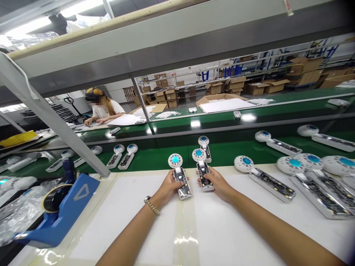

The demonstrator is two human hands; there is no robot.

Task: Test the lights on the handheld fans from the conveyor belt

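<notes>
My left hand is closed around the handle of a white handheld device, thumb on its bare circuit board. The round head of this device has a bright blue centre. Beside it, my right hand grips a second handheld device, also with its black circuit board exposed and a blue centre. Both are held above the near edge of the green conveyor belt. Just behind the right-hand one, a third such device is partly hidden.
More of these devices lie on the white worktop to the right. A blue tape dispenser stands at left near a slanted metal post. Overhead runs a shelf beam. A co-worker sits across the line.
</notes>
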